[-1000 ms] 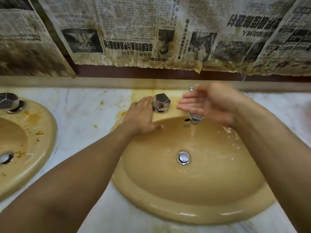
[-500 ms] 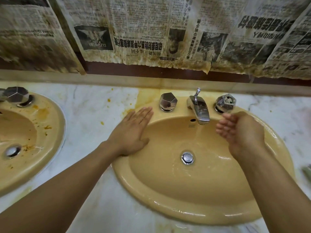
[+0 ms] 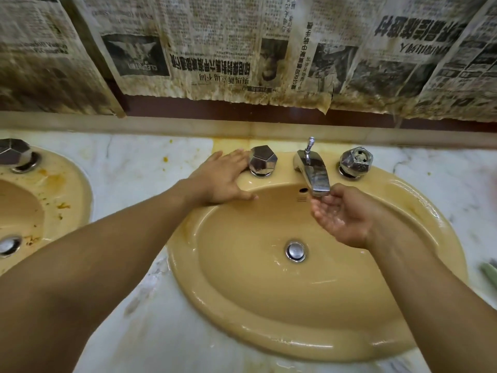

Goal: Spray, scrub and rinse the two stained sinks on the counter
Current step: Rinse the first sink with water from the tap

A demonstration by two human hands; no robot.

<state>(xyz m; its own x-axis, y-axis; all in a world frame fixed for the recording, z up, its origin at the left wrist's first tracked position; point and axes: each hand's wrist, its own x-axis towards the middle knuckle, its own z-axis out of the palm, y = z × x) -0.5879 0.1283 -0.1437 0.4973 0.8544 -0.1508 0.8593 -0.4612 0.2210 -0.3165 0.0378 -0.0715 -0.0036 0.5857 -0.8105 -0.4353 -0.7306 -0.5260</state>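
— Where are the two sinks?
— Both are set in the marble bench (image 3: 139,170). The right sink (image 3: 242,327) fills the middle of the view. It is yellow, wet and glossy, with a yellowish stain along its back right rim. The left sink (image 3: 80,189) is cut off by the left edge and has orange specks and smears on its rim and bowl.
— And the left hand?
— The left hand (image 3: 220,179) lies flat on the back left rim of the right sink, grip spread, fingers straight, holding nothing. Its fingertips are right at the left knob (image 3: 262,160); I cannot tell whether they touch it.
— The right hand?
— The right hand (image 3: 347,219) is palm up over the bowl, just under the tip of the spout (image 3: 313,175). Its grip is loosely cupped and holds nothing. The palm looks wet. I cannot tell if water is running.
— What else is there?
— A right knob (image 3: 355,161) beside the spout and a chrome drain (image 3: 295,251) at the bottom of the bowl. The left sink's knob (image 3: 14,153) and the left sink's drain (image 3: 9,244) show at the left edge. There are orange spots on the bench between the sinks, and stained newspaper (image 3: 215,49) hangs on the wall behind
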